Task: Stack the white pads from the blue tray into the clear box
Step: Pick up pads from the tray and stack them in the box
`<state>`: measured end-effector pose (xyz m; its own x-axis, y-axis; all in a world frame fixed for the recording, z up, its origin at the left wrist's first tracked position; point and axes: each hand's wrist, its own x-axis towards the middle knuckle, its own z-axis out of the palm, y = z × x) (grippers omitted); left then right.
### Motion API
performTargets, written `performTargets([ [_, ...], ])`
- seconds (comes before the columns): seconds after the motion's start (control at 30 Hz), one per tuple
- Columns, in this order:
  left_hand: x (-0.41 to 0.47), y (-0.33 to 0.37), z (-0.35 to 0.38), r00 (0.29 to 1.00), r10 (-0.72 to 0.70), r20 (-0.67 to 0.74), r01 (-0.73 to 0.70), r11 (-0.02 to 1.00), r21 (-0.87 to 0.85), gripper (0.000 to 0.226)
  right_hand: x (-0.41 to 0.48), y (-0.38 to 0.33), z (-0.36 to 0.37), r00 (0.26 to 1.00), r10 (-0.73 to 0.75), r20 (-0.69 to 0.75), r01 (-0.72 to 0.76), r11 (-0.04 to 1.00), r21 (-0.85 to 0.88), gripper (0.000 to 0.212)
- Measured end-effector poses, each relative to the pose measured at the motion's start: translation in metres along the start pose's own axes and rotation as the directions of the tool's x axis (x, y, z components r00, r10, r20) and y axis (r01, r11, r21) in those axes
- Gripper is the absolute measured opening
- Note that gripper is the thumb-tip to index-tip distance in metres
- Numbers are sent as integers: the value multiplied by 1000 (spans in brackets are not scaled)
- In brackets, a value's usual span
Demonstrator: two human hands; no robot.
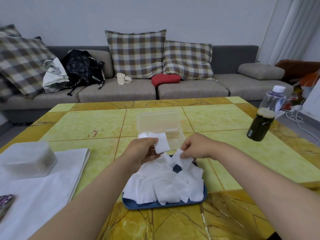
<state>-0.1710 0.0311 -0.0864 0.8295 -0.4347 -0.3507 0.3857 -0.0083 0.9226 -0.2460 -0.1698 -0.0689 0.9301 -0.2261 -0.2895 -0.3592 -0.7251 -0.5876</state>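
A blue tray (155, 204) near the table's front edge carries a loose heap of several white pads (164, 184). Behind it stands the clear box (178, 136) with its lid (158, 121) tipped up; white pads fill its left end (147, 135). My left hand (143, 151) holds a small stack of white pads (161, 143) between thumb and fingers, above the tray's far edge and in front of the box. My right hand (195, 147) pinches a single white pad (183, 160) just above the heap.
A frosted plastic container (27, 160) rests on a white cloth (43, 187) at the left. A dark bottle (265, 115) stands at the table's right edge. A patterned object (6, 203) lies at the far left. A sofa with cushions and bags is behind the table.
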Motion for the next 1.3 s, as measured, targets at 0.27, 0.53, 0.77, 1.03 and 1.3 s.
performTargets([
  [0.27, 1, -1, 0, 1000, 17, -16, -17, 1000, -8, 21, -9, -32, -8, 986, -62, -152, 130, 859, 496, 11],
  [0.53, -5, 4, 5, 993, 46, 113, -44, 999, -26, 24, -3, -43, 4, 967, -65, -247, 151, 924, 350, 20],
  [0.77, -3, 5, 2, 994, 89, 63, -94, 992, 84, 29, 3, -41, 8, 954, -100, -284, 185, 940, 288, 21],
  [1.03, 3, -1, -2, 985, 135, -106, -122, 986, 116, 14, 6, 7, 8, 990, -129, -49, 109, 951, -291, 21],
  [1.3, 7, -7, 1, 989, 137, -57, -122, 972, 203, 27, 10, 7, 23, 985, -166, 48, 155, 725, -671, 31],
])
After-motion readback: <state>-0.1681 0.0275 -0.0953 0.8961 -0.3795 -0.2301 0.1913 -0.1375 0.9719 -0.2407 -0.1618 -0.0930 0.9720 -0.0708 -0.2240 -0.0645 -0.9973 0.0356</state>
